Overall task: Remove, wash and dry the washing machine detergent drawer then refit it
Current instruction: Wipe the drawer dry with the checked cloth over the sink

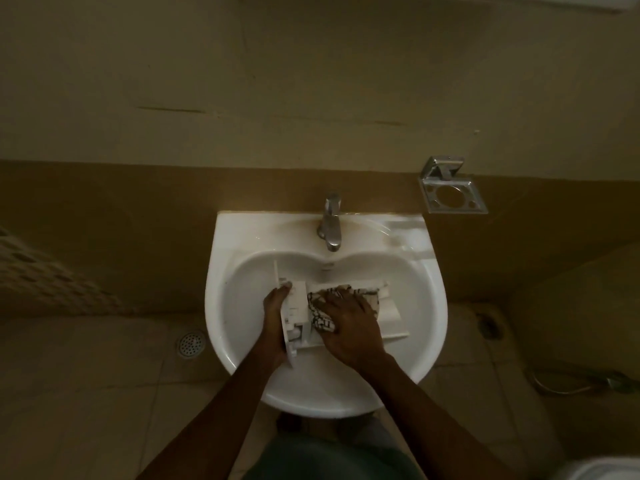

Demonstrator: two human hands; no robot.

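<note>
Gripping left hand (275, 323): I am clasping the white drawer (393, 311) by its end.
Right hand (349, 327): flat fingers are pressing patterned cloth (323, 322) inside.
Hidden: most compartments.

The sink (431, 289) looks glossy and smooth (ceramic, seemingly). The tap (330, 220) and wall holder (450, 195) are shiny metal, the drawer (391, 313) white plastic, the cloth (322, 322) patterned fabric.

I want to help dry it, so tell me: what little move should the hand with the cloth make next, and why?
Probably slide the cloth to the right along the drawer. The right hand presses it flat on the drawer's middle, the left hand grips the front end over the sink, and the right end lies uncovered.
</note>
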